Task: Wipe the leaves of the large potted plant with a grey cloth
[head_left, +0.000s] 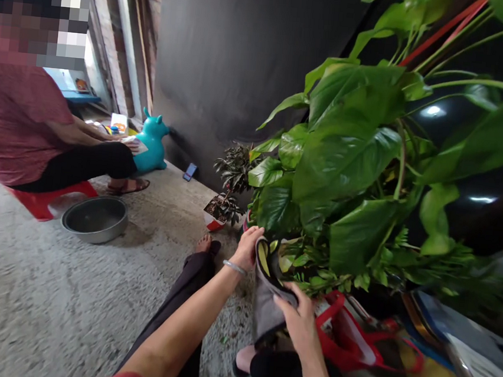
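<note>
Bag (pixel 264 308) of grey cloth, over the concrete floor (pixel 46 287), has its rim grasped nearside by the right hand (pixel 300 316) and farside by the left hand (pixel 248 250), beside a leafy plant (pixel 349 144), with a potted plant (pixel 216 210) beyond and a phone (pixel 189 172) at the floor's edge by the dark wall (pixel 247 46).

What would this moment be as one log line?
left hand: grips gray cloth; right hand: grips cloth; beyond: leafy plant; floor: basin; nearby: seated person
</note>
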A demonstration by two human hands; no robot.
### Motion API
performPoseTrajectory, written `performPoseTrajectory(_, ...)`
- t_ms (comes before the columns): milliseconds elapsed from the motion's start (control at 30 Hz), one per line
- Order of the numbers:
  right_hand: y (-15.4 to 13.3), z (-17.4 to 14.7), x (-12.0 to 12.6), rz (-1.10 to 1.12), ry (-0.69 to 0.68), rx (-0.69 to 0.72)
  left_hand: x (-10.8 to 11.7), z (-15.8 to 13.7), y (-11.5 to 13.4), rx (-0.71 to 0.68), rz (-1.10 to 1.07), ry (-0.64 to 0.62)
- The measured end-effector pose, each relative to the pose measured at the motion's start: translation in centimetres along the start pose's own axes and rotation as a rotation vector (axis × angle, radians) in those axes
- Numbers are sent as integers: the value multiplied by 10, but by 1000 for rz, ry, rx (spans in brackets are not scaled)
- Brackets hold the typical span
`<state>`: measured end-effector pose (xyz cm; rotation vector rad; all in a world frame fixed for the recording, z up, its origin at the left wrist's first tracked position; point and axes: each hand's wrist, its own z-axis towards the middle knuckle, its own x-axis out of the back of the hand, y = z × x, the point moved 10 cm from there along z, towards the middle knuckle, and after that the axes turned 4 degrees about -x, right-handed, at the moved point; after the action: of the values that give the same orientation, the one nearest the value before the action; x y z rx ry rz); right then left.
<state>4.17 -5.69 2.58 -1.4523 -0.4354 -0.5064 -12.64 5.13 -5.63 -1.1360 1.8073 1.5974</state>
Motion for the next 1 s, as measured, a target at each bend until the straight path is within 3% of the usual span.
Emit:
performPoseTrajectory(67, 26, -21, 20, 74, 28, -104, 3, 0, 1, 27, 8, 0)
performPoseTrajectory(133, 39, -27, 64, 162, 201, -185, 4, -1, -1, 41, 28, 9)
performPoseTrajectory(200, 33, -20, 110, 180, 442, -179, 0, -3, -4, 47, 56, -2)
performPoseTrajectory(267, 20, -2, 130, 104, 552, -131, -6, -8, -8, 55, 74, -26)
performPoseTrajectory(333, 16, 19, 117, 19, 474, -123, -11, -12, -7, 53, 76, -38)
performPoseTrajectory(400, 29, 27, 88, -13, 337, -166, -12, -13, 0, 41, 67, -33)
performPoseTrajectory(533, 70, 0, 48, 24, 196, -265, -3, -8, 18, 4, 53, 2)
performPoseTrajectory(633, 89, -12, 57, 58, 208, -309, 11, 2, 21, -10, 59, 8)
performPoseTrajectory(767, 87, 6, 96, 57, 337, -319, 42, 18, -4, 90, 136, -16)
performPoseTrajectory(900, 85, 25, 109, 43, 396, -291, 90, 44, -33, 187, 265, 155)
performPoseTrajectory(1000, 100, 29, 112, 31, 422, -306, 95, 78, -29, 76, 282, 258)
